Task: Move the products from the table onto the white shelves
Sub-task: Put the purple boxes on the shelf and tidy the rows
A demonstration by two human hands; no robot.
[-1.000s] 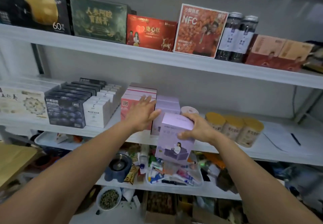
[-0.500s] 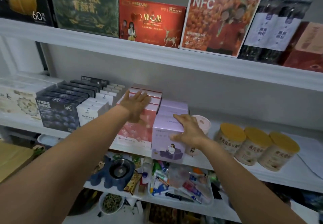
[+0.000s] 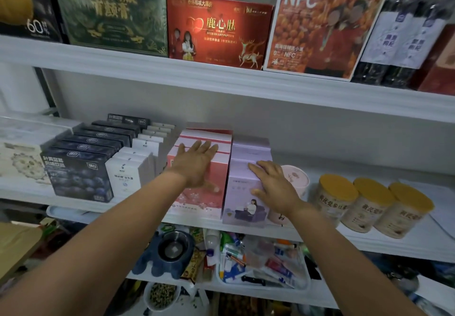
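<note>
Left hand (image 3: 197, 163) flat, fingers straight, resting on top of the pink box (image 3: 199, 199). Right hand (image 3: 273, 185) released, fingers laid straight over the purple box (image 3: 242, 192) beneath it. The box stands on the shelf (image 3: 369, 244), touching the pink box. Tub (image 3: 299, 177) just right of the right hand, jars (image 3: 364, 207) farther right

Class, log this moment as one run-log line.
stage: placing | left hand: flat on pink box | right hand: flat on purple box | purple box: on middle shelf
</note>
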